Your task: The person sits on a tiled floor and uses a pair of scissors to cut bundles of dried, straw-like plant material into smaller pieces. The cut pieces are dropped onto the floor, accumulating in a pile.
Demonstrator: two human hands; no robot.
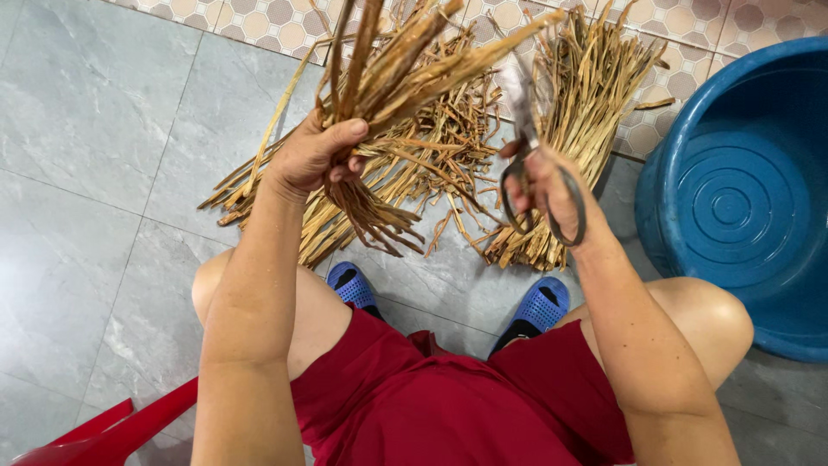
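My left hand [315, 155] grips a bundle of dry brown plant strips [392, 73], held up above the floor with ends sticking out above and below the fist. My right hand [543, 185] holds a pair of dark-handled scissors [530, 138], fingers through the loops, blades pointing up beside the bundle. More dried strips lie in a loose pile on the floor [431, 164] under both hands, with a neater bunch [586, 86] to the right.
A large blue plastic basin [742, 190] stands at the right. My knees, red shorts and blue slippers [539, 306] are below. A red plastic stool edge [112, 431] shows at bottom left. Grey floor tiles [86, 129] stretch to the left.
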